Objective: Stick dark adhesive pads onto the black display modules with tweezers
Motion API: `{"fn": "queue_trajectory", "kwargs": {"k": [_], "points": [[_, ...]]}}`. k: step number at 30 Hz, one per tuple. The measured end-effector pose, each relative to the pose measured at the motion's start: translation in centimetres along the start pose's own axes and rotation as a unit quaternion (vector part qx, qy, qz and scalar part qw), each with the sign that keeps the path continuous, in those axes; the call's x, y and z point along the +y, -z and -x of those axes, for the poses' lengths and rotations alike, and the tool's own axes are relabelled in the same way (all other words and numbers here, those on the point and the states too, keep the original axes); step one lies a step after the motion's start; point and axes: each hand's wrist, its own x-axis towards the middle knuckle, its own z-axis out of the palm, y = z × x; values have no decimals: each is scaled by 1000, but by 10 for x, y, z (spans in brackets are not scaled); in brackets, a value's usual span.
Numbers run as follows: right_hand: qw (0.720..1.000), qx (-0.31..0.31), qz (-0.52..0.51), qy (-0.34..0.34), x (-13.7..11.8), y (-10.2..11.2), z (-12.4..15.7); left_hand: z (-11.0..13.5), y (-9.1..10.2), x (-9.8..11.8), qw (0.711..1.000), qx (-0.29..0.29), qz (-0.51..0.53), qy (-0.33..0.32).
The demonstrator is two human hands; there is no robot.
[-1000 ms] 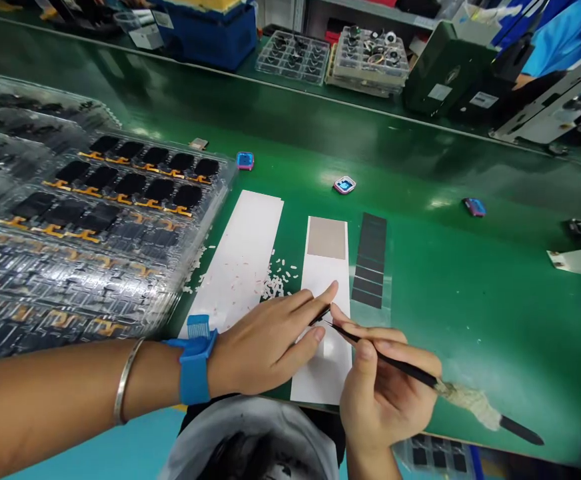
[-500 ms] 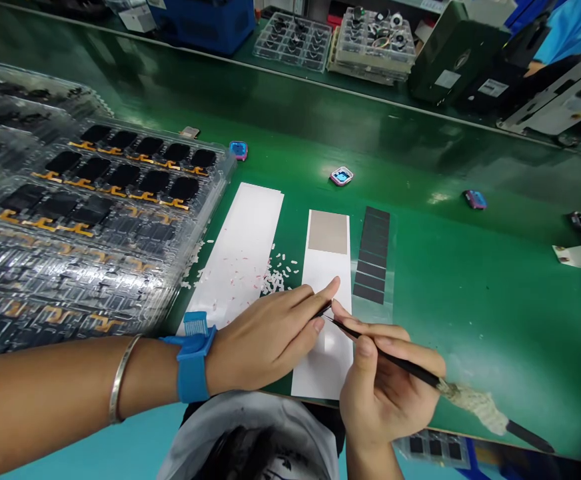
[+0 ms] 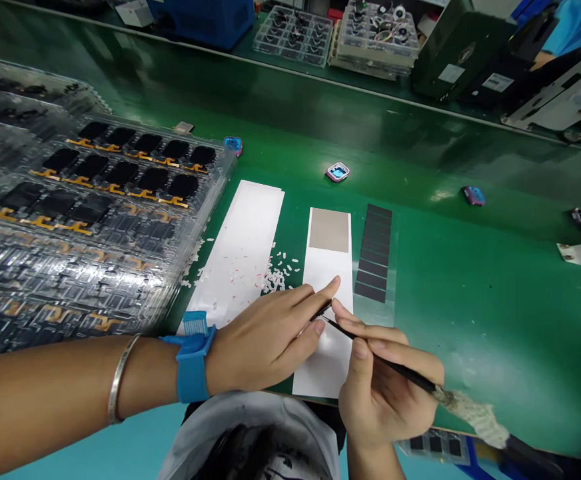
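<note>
My left hand (image 3: pixel 270 330) is closed over the white strip, with a small dark piece (image 3: pixel 323 309) pinched between thumb and fingers; most of that piece is hidden. In my right hand (image 3: pixel 393 380) is a slim black pointed tool (image 3: pixel 404 371), its rear part wrapped in pale, frayed material. The tip meets the edge of the dark piece by my left fingertips. Below both hands lies a white backing strip (image 3: pixel 323 373) with a beige rectangle (image 3: pixel 329 230) at its far end. Just right of it rests a clear sheet bearing black rectangular stickers (image 3: pixel 374 250).
A white sheet (image 3: pixel 250 227) and scattered white bits (image 3: pixel 276 275) lie left of the strip. Clear trays of black screens (image 3: pixel 120 173) fill the left side. Small watch cases (image 3: pixel 338 172) sit farther back. Parts boxes (image 3: pixel 294 35) stand on the rear shelf.
The tool in my right hand has tilted slightly, its rear end swinging a little left. My right thumb has shifted slightly left. My left hand keeps its place.
</note>
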Motion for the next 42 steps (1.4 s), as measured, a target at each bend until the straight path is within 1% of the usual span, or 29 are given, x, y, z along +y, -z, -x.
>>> {"fn": "queue_trajectory", "kwargs": {"k": [5,16,21,28,37,39,42], "points": [[1000,4,-16,-2,0,0,-1,0,1,1,1000,0,-1,-6],[1000,-11,-14,-5,-2,1,-2,0,1,1,1000,0,-10,-5],[999,25,-10,-18,-4,1,-5,-2,1,1,1000,14,-24,-9],[1000,-9,-28,-4,-3,1,-2,-5,1,-1,998,29,-51,0],[1000,-10,7,18,-1,-1,-1,-5,-1,-1,999,25,-46,4],[1000,1,2,5,-2,0,-3,-5,1,2,999,30,-39,-3],[998,20,-15,-53,-3,9,-11,1,11,14,999,28,-32,3]]}}
